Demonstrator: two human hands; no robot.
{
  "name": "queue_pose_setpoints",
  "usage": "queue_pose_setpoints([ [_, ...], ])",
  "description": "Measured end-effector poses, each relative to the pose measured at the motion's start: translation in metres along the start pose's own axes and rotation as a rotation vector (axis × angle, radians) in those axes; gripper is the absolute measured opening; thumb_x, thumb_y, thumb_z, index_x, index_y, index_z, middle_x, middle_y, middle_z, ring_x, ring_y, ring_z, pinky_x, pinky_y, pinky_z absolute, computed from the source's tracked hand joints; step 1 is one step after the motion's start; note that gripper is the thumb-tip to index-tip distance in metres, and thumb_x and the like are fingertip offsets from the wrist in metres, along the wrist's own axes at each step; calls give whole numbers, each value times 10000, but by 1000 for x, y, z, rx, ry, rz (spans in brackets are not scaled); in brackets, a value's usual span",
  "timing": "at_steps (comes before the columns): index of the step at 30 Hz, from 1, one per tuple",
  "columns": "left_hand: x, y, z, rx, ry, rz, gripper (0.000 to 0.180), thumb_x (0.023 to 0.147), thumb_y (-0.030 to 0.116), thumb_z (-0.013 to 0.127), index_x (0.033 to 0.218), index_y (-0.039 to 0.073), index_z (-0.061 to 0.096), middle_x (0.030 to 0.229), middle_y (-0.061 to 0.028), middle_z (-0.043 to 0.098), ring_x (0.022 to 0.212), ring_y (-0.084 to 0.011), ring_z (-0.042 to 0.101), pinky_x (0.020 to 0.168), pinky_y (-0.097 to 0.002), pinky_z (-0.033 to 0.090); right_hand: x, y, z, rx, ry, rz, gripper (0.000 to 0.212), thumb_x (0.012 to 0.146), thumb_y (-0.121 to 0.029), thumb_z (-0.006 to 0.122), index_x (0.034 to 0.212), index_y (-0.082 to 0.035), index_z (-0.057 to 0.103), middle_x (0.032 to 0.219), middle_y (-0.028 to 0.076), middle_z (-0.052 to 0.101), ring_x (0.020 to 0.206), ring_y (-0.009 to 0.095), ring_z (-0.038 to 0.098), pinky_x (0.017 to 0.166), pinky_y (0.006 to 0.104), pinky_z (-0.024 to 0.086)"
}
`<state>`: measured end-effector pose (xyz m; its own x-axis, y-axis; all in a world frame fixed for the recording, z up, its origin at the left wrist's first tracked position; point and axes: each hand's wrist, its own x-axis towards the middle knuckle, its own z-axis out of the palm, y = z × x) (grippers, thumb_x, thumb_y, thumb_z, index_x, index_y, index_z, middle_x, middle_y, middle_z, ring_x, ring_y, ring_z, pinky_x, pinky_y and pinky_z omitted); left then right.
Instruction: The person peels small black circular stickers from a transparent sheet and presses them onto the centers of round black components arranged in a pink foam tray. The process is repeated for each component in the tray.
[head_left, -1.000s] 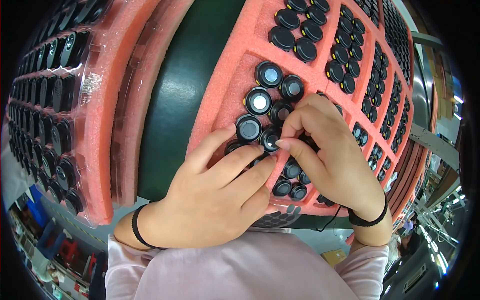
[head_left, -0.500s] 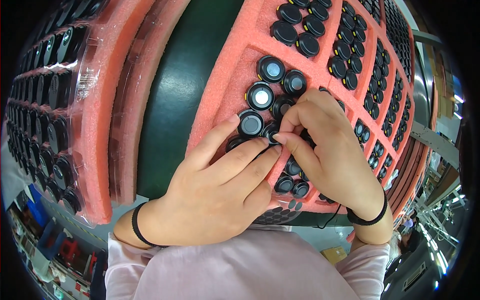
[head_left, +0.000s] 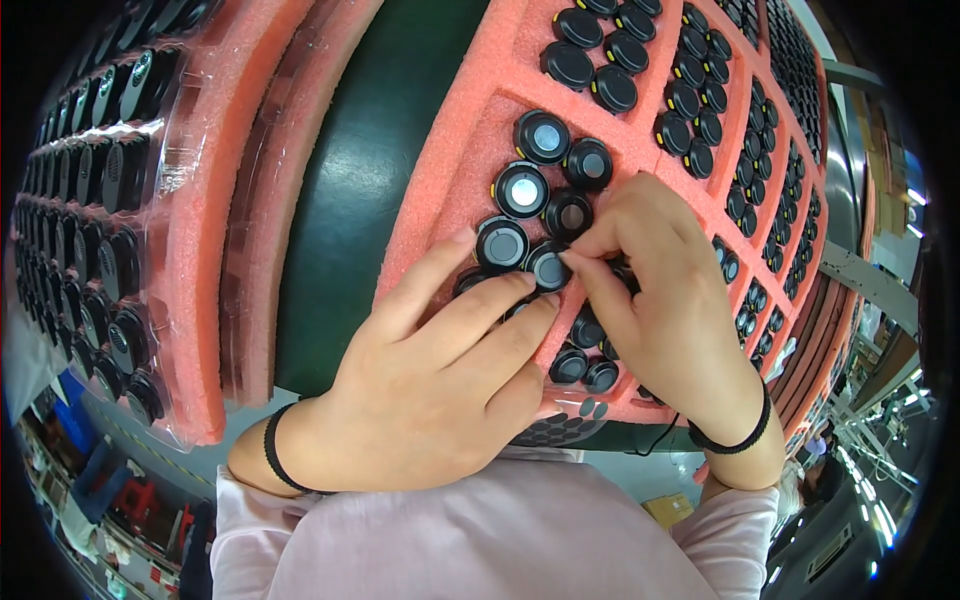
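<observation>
Pinching: right hand [head_left: 668, 300] thumb and forefinger pressed together on the rim of a round black part [head_left: 549, 266].
Left hand [head_left: 440, 385]: fingers spread flat, tips touching the same part from 7 o'clock.
Part location: pink foam tray [head_left: 470, 130], near compartment, among loose black parts [head_left: 522, 189].
At 9 o'clock: wrapped foam tray [head_left: 190, 300] of black parts.

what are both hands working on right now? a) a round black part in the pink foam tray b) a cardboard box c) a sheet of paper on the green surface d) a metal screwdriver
a: the fingertips of the left hand and the right hand meet on a round black part that sits in the pink foam tray, next to others like it.
</observation>
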<state>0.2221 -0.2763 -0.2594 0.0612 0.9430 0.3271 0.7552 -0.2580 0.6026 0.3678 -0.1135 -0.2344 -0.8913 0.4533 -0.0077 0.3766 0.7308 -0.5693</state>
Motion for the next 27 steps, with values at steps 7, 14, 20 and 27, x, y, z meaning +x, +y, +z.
queue_pose_setpoints([
  [7,-2,-1,-21,62,63,-107,339,842,426,725,823,94,657,1019,-92,698,975,-303,661,1039,-585,444,-15,-17,-36,337,-194,64,252,781,-38,850,936,5,655,968,122,647,861,258,629,724,364,510],
  [14,4,3,-19,326,96,-112,367,913,432,679,1036,89,721,959,-78,663,871,-278,631,957,-532,487,-32,-23,-43,336,-338,161,356,746,-105,900,1019,7,699,959,120,699,796,241,659,652,328,548],
  [20,2,11,-18,182,54,-5,390,903,387,697,1101,51,717,900,-56,640,759,-229,608,694,-384,491,-30,-27,-39,311,-293,59,335,743,-97,892,1001,1,701,935,112,698,787,261,655,675,348,546],
  [27,6,12,-17,234,69,52,346,865,323,733,1068,43,722,856,-41,623,664,-185,560,523,-312,374,-20,-32,-45,234,-168,-25,285,729,-50,866,948,-24,685,908,104,674,835,297,641,766,405,509],
])
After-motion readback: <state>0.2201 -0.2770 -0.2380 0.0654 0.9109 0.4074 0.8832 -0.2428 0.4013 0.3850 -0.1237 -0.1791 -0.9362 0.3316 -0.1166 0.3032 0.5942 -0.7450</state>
